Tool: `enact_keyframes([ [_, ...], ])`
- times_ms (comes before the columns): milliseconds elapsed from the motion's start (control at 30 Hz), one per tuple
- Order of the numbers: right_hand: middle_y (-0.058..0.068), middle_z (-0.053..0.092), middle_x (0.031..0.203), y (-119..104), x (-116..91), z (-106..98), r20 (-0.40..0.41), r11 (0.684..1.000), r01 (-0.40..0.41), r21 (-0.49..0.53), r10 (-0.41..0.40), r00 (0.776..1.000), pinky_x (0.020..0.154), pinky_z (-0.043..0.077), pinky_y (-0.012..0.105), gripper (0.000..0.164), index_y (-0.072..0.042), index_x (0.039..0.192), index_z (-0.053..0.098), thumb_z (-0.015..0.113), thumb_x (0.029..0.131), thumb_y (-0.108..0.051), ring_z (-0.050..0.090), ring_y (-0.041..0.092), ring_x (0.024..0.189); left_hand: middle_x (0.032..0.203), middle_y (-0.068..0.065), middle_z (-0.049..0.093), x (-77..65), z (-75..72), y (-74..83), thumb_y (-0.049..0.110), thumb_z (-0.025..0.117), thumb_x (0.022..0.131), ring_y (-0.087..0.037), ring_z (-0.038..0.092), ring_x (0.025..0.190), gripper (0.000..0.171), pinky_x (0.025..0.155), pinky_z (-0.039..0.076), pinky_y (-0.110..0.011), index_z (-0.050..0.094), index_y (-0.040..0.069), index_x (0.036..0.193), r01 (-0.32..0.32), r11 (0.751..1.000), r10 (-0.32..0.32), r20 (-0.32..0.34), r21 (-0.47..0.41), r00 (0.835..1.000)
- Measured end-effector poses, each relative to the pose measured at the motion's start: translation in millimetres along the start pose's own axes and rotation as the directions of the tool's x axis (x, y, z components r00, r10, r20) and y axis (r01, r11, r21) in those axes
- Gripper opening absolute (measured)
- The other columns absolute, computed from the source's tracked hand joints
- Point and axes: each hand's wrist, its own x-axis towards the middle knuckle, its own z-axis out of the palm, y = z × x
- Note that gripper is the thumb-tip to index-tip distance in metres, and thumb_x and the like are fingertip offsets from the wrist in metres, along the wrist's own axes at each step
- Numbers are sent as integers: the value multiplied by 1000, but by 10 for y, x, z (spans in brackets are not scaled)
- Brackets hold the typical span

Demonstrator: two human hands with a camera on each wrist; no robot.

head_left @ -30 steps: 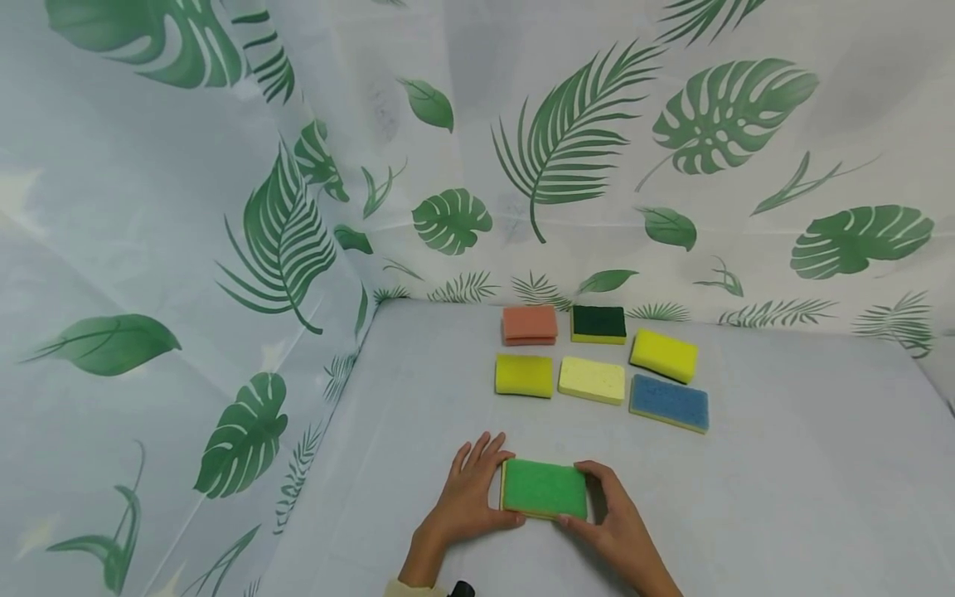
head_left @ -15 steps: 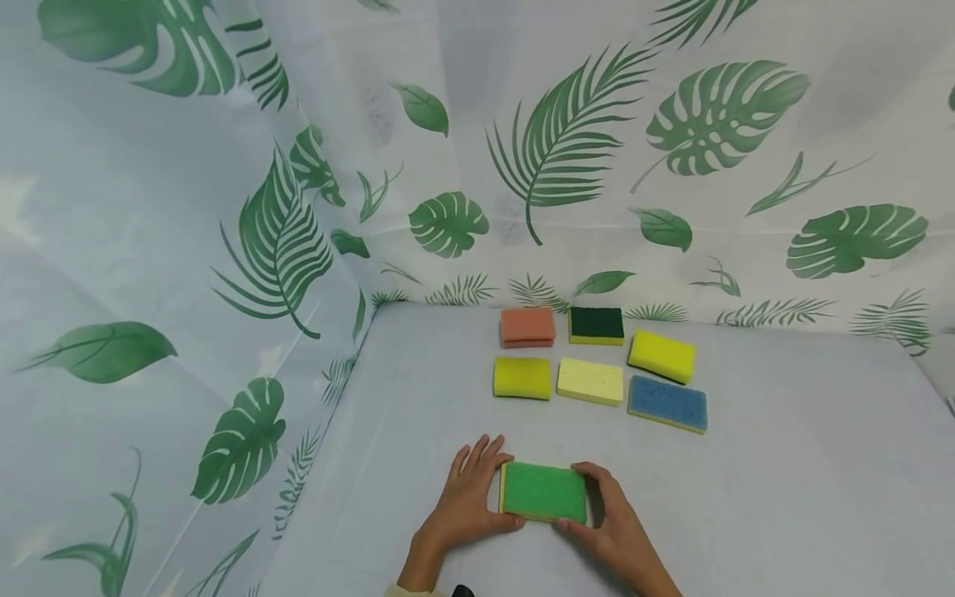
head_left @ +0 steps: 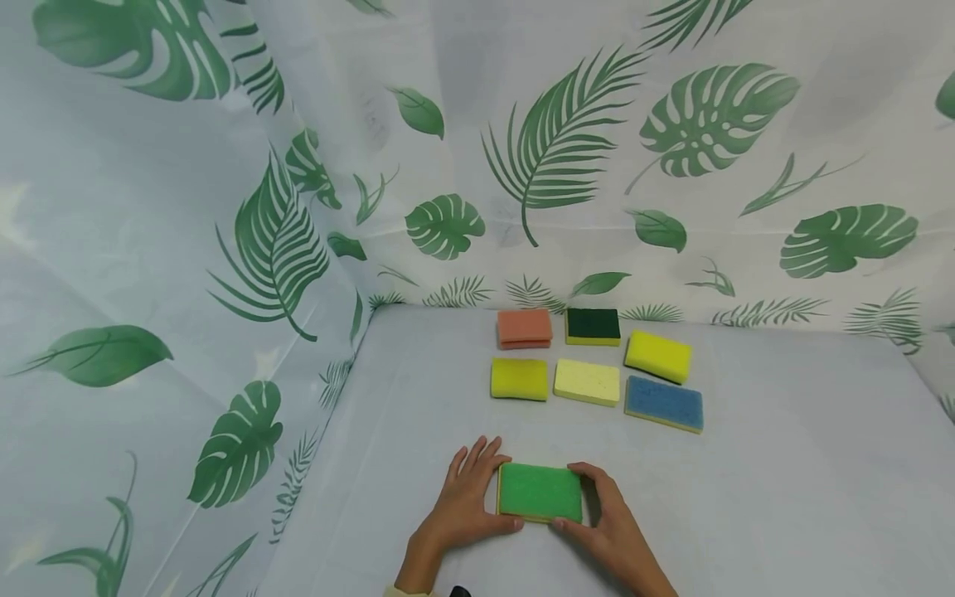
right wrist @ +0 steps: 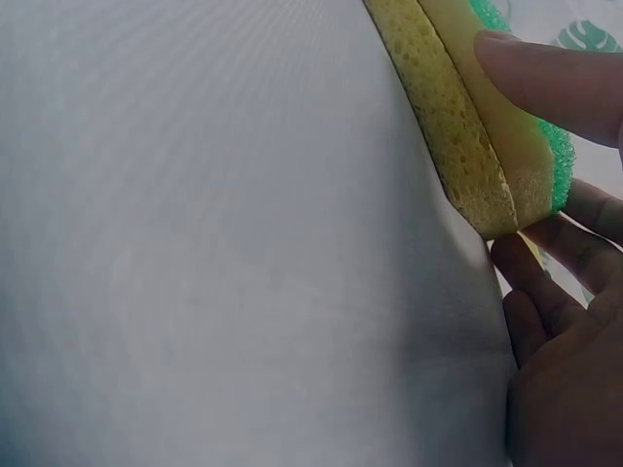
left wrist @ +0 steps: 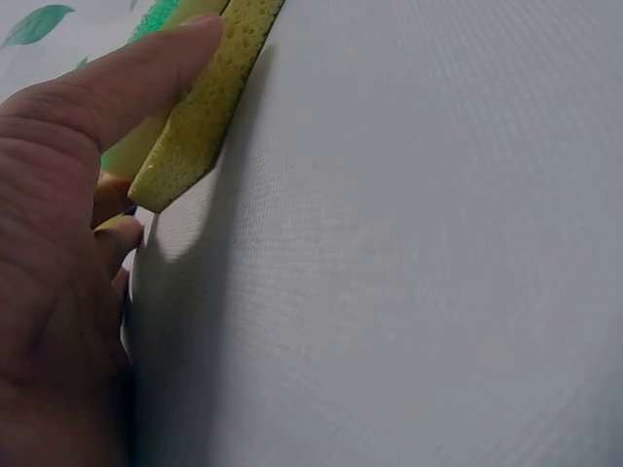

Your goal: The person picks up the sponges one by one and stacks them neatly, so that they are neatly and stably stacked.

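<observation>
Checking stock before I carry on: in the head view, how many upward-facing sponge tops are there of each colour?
Yellow tops, pale one included: 3
Salmon top: 1
Dark green top: 1
Blue top: 1
Bright green top: 1
Total: 7

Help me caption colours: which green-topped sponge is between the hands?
The bright green one, the nearer of the two, its ends gripped by the left hand and right hand. The dark green one lies farther back, untouched.

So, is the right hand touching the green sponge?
Touching: the right wrist view shows the right hand with its thumb against the green sponge's pale side.
</observation>
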Motion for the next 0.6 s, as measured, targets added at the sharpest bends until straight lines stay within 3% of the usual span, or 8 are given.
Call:
enact_keyframes([
  [433, 20, 54, 149, -7, 14, -17, 47, 999, -18, 30, 17, 999, 117, 36, 67, 85, -1, 148, 49, 96, 83, -29, 47, 45, 143, 174, -2, 30, -4, -18, 14, 61, 84, 82, -24, 14, 163, 93, 131, 4, -54, 47, 22, 158, 11, 1000, -11, 0, -16, 1000],
  [600, 22, 51, 155, -29, 0, -68, 71, 996, -71, 48, 68, 995, 119, 33, 69, 87, -2, 154, 44, 90, 90, -38, 43, 46, 147, 174, -3, 31, -15, -9, 26, 61, 84, 82, -25, 14, 163, 87, 131, 4, -54, 51, 23, 154, -3, 1000, 2, -5, -28, 1000],
])
